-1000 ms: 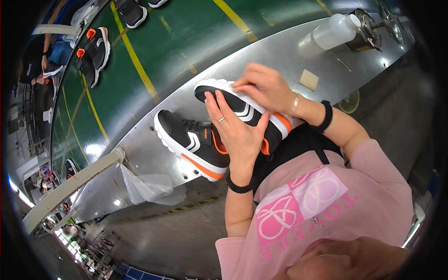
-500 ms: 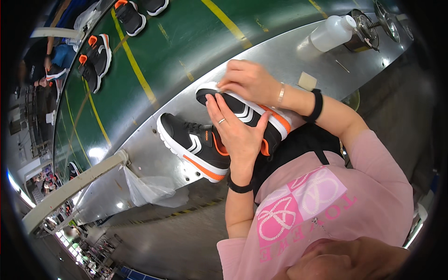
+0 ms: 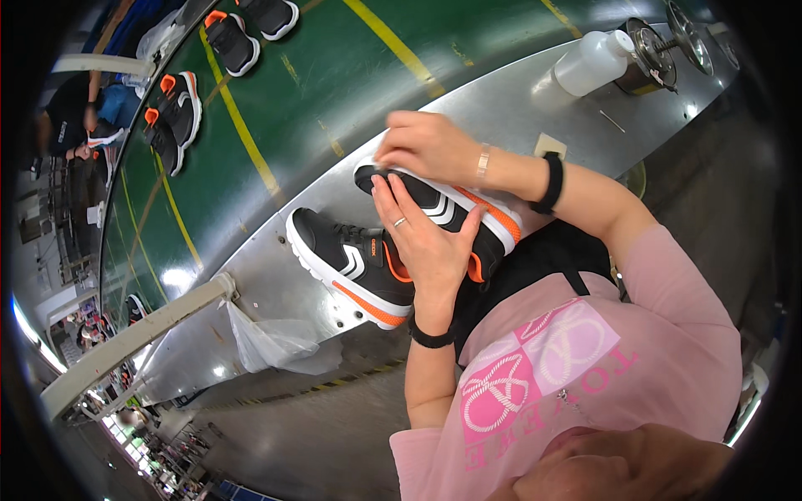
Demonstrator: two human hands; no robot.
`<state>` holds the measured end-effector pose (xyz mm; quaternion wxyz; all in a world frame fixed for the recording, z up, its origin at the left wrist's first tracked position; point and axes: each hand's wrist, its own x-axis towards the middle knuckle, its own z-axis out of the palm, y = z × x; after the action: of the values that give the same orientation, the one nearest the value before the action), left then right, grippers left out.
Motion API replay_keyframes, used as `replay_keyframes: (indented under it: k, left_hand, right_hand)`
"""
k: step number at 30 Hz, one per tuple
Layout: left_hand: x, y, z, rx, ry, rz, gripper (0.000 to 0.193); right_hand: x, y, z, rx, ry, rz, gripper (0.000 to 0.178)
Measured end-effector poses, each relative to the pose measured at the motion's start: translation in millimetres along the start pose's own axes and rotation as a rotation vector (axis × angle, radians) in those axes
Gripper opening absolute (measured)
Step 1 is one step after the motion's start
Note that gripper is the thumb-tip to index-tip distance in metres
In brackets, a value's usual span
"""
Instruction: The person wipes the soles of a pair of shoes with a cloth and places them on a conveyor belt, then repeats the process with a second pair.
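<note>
A black sneaker with white chevrons, a white sole and an orange heel section lies tilted at the bench edge against my body. My left hand rests across its upper, fingers stretched toward the toe and thumb apart. My right hand is closed, its fingertips pressed at the white sole rim by the toe. Whatever those fingers may pinch is hidden. Just left of my left hand, the matching sneaker sits on the metal bench, touched by nothing of mine.
A green conveyor belt carries several sneakers beyond the bench. At right stand a white bottle and a dark metal can; a pale block lies beside my right forearm. A plastic bag hangs near a pale bar. Another person works far left.
My right hand has shifted slightly left along the toe rim. My left hand has barely moved on the sneaker. The belt's sneakers appear a little farther right.
</note>
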<state>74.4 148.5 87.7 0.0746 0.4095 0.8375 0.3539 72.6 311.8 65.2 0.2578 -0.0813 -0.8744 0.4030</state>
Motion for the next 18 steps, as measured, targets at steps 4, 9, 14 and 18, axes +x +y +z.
replay_keyframes:
  k: [4,9,14,18]
  left_hand:
    - [-2,3,1,-0.015,-0.036,-0.033,0.116]
    - [-2,2,-1,-0.044,-0.037,-0.040,0.118]
    - [-3,-2,-3,-0.040,-0.009,-0.032,0.117]
    - [0,1,-1,-0.022,-0.011,-0.010,0.116]
  right_hand:
    - [36,7,22,-0.004,-0.204,0.109,0.013]
    - [38,4,15,0.013,-0.304,0.128,0.016]
    - [-3,-8,-9,-0.038,-0.135,-0.012,0.015]
    - [6,-2,-8,0.031,-0.112,0.038,0.015]
